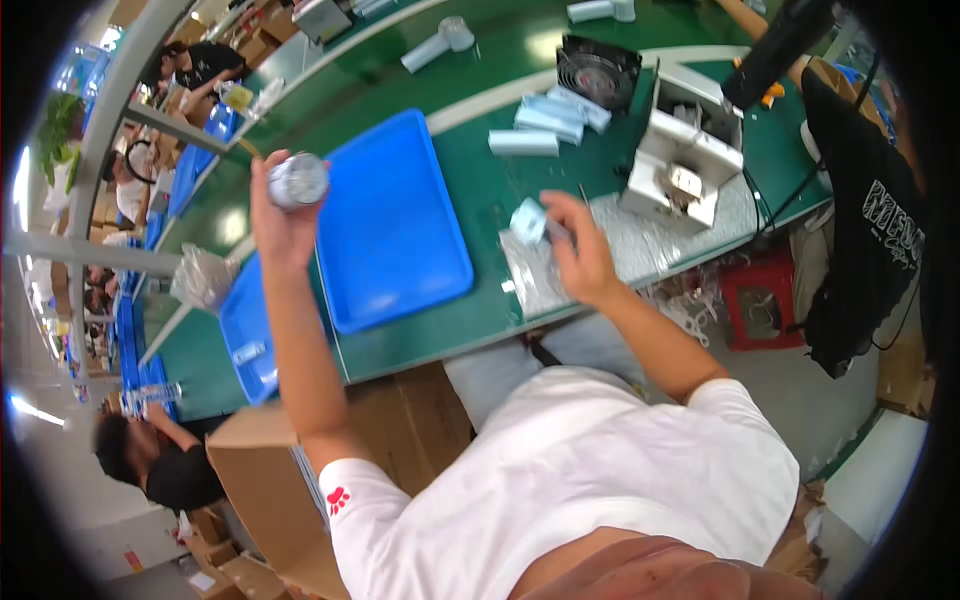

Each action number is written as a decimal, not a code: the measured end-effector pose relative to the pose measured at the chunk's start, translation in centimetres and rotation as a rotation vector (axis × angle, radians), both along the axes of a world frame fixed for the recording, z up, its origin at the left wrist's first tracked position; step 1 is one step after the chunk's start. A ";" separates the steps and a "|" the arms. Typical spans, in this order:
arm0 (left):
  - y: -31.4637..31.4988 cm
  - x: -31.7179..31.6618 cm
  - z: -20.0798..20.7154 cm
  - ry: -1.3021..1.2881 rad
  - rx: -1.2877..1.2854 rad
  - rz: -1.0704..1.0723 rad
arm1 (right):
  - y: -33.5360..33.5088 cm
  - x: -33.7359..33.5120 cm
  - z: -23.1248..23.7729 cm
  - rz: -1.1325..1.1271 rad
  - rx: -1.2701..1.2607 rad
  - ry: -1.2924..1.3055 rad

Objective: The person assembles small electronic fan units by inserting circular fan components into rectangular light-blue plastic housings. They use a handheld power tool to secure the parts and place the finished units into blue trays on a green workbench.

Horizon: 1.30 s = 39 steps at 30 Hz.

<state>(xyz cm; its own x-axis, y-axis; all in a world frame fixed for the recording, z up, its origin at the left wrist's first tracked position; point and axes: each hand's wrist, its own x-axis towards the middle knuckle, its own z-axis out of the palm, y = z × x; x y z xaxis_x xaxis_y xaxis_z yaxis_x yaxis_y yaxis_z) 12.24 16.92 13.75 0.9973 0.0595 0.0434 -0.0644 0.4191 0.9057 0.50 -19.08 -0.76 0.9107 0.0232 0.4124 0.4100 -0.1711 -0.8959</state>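
Observation:
At the left, my left hand [285, 228] is raised over the edge of a blue tray [395, 215], its fingers closed round a short round piece [298, 180] with a silvery-white face. My right hand [582, 250] is above a sheet of clear bubble wrap [533, 275], right of the tray. Between its thumb and fingers is a small light-blue plastic part [528, 220]; its exact kind is unclear. Beyond this hand, several light-blue plastic shells [548, 118] lie in a loose pile on the green bench [490, 185].
A white open-fronted fixture [690, 140] and a black fan [598, 75] stand at the right. A second blue tray [250, 325] and a plastic bag [203, 278] are at the left. Light-blue parts [438, 45] lie on the far belt. An open carton [270, 480] is beside me.

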 end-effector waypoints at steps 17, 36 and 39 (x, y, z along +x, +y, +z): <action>-19.5 -15.5 -9.7 -0.362 0.645 -0.224 | -7.0 -3.7 0.8 0.198 0.860 0.287; -18.8 -14.0 -10.1 -0.390 0.657 -0.243 | -7.8 -1.8 3.9 0.303 0.757 0.168; -18.8 -13.7 -9.8 -0.385 0.665 -0.233 | -8.1 -2.5 4.1 0.410 0.707 0.172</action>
